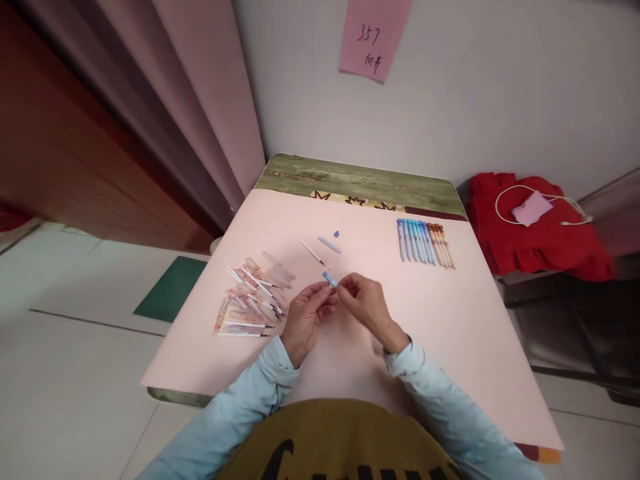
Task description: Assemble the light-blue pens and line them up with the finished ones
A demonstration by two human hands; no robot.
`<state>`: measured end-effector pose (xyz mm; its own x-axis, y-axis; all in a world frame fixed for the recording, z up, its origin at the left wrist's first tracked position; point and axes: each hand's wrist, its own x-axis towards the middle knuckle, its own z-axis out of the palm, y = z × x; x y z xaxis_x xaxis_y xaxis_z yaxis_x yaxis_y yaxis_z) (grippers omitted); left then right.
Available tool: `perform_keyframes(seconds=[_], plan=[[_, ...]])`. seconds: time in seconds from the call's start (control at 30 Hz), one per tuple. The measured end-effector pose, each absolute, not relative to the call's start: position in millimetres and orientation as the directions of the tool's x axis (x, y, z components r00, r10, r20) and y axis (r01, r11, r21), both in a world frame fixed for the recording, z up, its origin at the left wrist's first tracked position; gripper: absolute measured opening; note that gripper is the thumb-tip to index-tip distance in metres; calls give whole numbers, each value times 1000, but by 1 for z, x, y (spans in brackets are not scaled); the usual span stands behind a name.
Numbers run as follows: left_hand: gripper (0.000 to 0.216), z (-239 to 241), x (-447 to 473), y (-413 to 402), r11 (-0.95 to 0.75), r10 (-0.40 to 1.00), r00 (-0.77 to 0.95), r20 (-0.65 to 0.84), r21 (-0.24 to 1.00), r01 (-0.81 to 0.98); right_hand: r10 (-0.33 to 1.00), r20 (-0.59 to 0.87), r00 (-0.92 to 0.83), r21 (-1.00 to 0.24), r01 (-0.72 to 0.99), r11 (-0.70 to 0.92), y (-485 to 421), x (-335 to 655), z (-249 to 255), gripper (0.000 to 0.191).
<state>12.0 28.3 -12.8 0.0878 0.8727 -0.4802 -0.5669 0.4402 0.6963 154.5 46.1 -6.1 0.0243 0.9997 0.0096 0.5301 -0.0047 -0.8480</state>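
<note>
My left hand and my right hand meet over the middle of the table, fingers closed in a pinch. Between their fingertips is a short light-blue pen piece, its lower end hidden by the fingers. Just beyond it lie a white pen refill with a dark tip, a pale blue pen barrel and a small dark blue pen topper. To the left of my left hand is a loose heap of white refills and clear, pink-printed plastic wrappers.
Blue pens and brown-and-cream pens lie in a neat row at the back right. Pale paper covers most of the table. A wall stands behind it, a curtain at left, and red cloth with a white cable at right.
</note>
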Motion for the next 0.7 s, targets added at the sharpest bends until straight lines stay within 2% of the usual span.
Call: perform_keyframes(seconds=[0.13,0.33,0.43,0.53,0.7], plan=[[33,-13,17,27,436,855,62,-515,648,-625,1000,-28,11,-927,374,-30,15,144,2,13],[22,-5,6,28,533,780,198,-594,463,-709,997,52,59,-957,289,32,12,149,-3,21],[19,4,2,27,572,729,263,-631,351,-742,989,106,108,-895,443,48,31,159,-16,21],[13,9,1,26,612,677,318,-664,266,-745,980,185,74,-734,674,88,57,164,-29,15],[13,10,-2,30,587,652,294,-699,220,-779,989,137,-60,-575,808,128,88,151,-37,22]])
